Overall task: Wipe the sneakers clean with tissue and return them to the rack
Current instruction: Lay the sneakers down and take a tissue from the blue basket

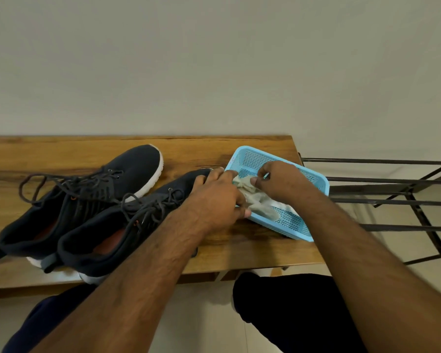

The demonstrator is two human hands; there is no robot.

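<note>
- Soft, crumpled paper is what both hands meet: the tissue lies bunched in the pale blue basket on the wooden counter, partly under the fingers.
- Right hand has thumb and forefinger closed in a pinch on the upper end of the tissue; its other fingers are curled above the basket.
- Left hand lies over the basket's near edge with fingers bent down onto the lower end of the tissue, and appears to grip it; the fingertips themselves are mostly hidden, so the hold is a judgement.
- Tissue of this kind likely weighs almost nothing, has no stiffness and tears easily if the two hands pull apart hard; gathering it into a wad at its middle, between the two sets of fingers, would probably serve better than tugging a corner.
- Sneakers, dark fabric with white soles and loose laces, sit side by side on the counter to the left of the left fingers; the nearer toe is just beside the left knuckles.
- Each sneaker looks light and flexible in the upper, firmer at the sole; the heel collar or the sole edge seems the surest place to hold, well away from the trailing laces.
- Beyond the right fingers stands the metal rack, bars bare where visible.
</note>
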